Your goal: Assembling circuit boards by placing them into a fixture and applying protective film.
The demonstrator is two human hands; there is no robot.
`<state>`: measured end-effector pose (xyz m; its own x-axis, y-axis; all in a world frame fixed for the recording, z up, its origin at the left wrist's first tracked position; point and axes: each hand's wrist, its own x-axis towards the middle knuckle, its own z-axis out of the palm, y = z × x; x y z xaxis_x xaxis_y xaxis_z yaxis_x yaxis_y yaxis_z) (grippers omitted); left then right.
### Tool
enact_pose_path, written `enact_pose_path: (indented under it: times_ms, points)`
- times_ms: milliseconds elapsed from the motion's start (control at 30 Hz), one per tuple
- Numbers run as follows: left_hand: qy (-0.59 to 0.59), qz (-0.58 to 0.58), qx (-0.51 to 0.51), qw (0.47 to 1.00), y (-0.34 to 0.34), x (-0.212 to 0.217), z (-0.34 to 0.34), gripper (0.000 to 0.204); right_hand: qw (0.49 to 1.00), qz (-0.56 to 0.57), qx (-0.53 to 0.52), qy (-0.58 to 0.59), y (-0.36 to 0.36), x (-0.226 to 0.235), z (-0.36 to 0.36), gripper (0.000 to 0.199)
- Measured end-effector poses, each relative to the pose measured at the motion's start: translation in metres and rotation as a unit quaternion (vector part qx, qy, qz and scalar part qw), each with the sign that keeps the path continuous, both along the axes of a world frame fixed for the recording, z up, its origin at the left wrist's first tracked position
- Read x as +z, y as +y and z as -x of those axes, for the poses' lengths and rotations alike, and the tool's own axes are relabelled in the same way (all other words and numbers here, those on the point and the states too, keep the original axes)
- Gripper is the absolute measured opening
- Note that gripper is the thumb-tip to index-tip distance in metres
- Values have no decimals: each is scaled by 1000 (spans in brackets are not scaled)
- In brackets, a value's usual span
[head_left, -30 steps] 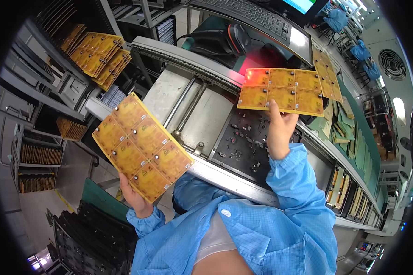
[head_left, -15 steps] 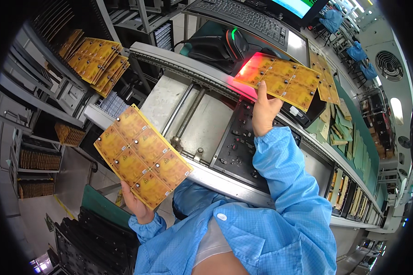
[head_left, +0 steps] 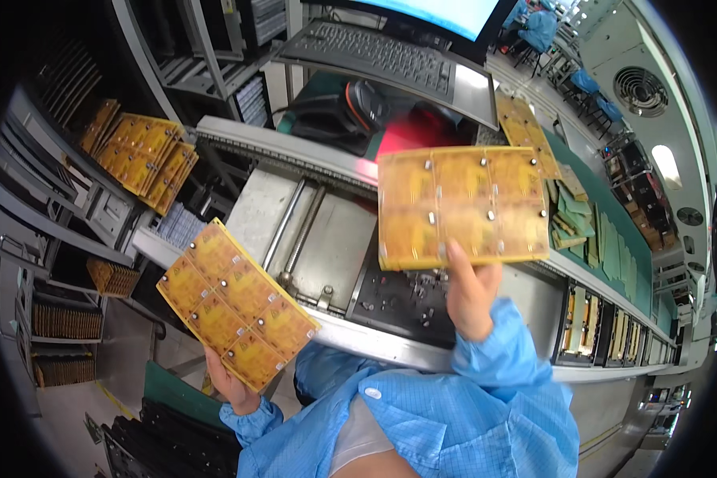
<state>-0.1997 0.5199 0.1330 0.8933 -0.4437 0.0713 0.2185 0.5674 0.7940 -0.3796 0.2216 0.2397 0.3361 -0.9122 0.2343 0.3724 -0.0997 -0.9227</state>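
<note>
My left hand (head_left: 229,381) grips the lower edge of a yellow circuit board panel (head_left: 239,307), which is divided into several squares and tilted in front of the rail. In my right hand (head_left: 472,299) is a second yellow panel (head_left: 464,209), pinched at its near edge, the thumb on its face. This panel is raised over the conveyor and hides part of it. Behind it lies a black and orange barcode scanner (head_left: 362,107), its red light falling on the surface beside the panel.
A metal conveyor (head_left: 311,239) with a rod and screw runs before me. Beyond it are a keyboard (head_left: 374,56) and a monitor (head_left: 446,16). Racked yellow panels (head_left: 139,155) stand at left; green board strips (head_left: 573,215) lie at right. People in blue work farther off.
My right hand has brought its panel nearer to me, away from the scanner, and turned it more face-up to view. The left hand still holds its panel. The whole view has shifted slightly.
</note>
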Motion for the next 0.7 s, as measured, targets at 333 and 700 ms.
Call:
enact_pose_path:
  times_ms: [333,700]
  points:
    - [-78,-48,-24,995,-40,39,-4,48,987,-91,101,-84,-14,9,121,66]
    - [46,45,-79,995,-50,38,1,48,985,-73,40,-148,-32,0,155,58]
